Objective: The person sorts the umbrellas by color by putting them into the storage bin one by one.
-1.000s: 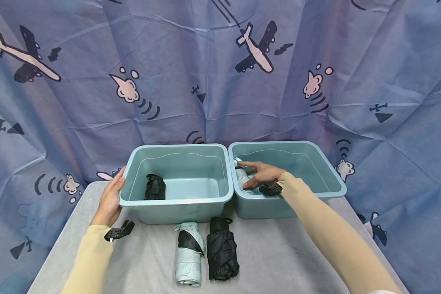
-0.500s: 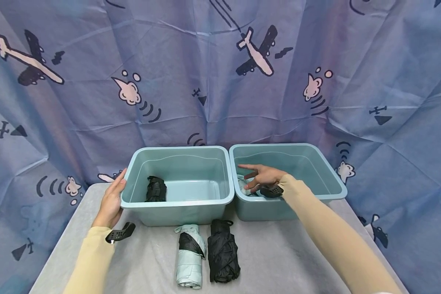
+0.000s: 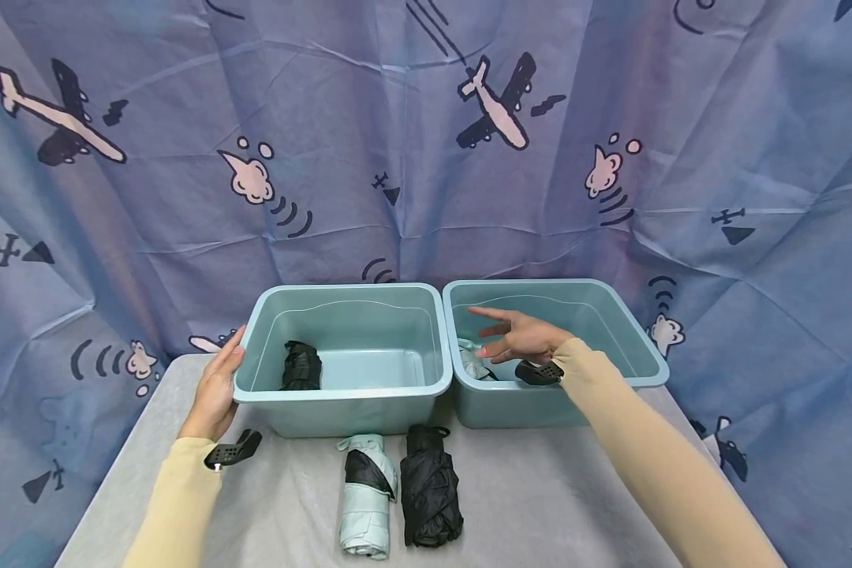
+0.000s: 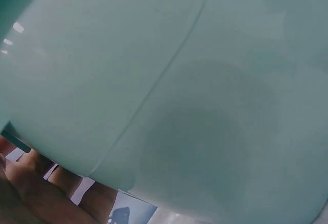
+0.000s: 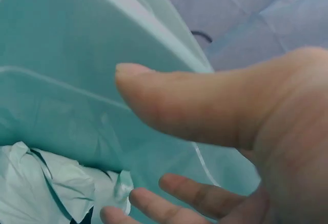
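My right hand (image 3: 528, 338) is over the left part of the right pale green bin (image 3: 554, 410), fingers spread and holding nothing. Below its fingertips a folded mint-green umbrella (image 3: 472, 363) lies against the bin's left wall; in the right wrist view, the umbrella's loose fabric (image 5: 48, 188) sits apart from the thumb. My left hand (image 3: 214, 392) rests with fairly straight fingers along the outer left side of the left bin (image 3: 348, 414). A folded black umbrella (image 3: 301, 366) stands inside that bin, on the left.
In front of the bins, a second mint-green umbrella (image 3: 365, 505) and a second black one (image 3: 431, 493) lie side by side on the grey tablecloth (image 3: 539, 505). The bins stand rim to rim. A blue patterned curtain (image 3: 426, 205) hangs right behind.
My right hand has let go of the mint-green umbrella, which now lies lower in the right bin. The hand has then drawn slightly up and right, fingers spreading. My left hand stays put.
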A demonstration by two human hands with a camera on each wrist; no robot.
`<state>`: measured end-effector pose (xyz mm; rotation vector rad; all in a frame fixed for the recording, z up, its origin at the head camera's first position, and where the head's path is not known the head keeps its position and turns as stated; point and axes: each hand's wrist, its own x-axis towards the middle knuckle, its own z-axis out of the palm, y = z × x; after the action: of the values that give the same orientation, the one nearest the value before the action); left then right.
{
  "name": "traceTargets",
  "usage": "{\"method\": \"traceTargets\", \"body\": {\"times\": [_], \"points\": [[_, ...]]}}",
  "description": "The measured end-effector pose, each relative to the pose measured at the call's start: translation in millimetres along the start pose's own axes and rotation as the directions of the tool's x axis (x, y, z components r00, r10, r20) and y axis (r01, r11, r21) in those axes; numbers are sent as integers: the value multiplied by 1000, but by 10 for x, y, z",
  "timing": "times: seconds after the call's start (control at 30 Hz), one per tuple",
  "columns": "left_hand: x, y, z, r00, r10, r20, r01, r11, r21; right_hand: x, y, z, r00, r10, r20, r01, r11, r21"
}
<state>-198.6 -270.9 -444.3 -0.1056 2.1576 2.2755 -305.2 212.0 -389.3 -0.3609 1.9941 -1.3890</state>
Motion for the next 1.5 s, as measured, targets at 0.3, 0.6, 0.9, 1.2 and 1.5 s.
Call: {"method": "traceTargets", "body": {"times": [0.3,0.6,0.9,1.2,1.5], "points": [[-6,-8,-7,1000,-2,8,2,1000,-8,-266,-98,80,992,-122,-27,122,992,6],[1,-11,-9,1000,-4,5,4,1000,-10,-582,-209,271,967,-251,-42,251,968,-16],[-1,-1,-13,1000,-7,10,8,1000,-13,-889,-261,499,935,-353,-34,353,936,-2],[-10,-4,-14,1000,-5,9,6,1000,-17,-1136,-204,693,905,-425,-11,425,904,44],[-11,2,-11,1000,-1,14,1,1000,-17,-1238,-17,906,893,-447,46,440,891,108]]}}
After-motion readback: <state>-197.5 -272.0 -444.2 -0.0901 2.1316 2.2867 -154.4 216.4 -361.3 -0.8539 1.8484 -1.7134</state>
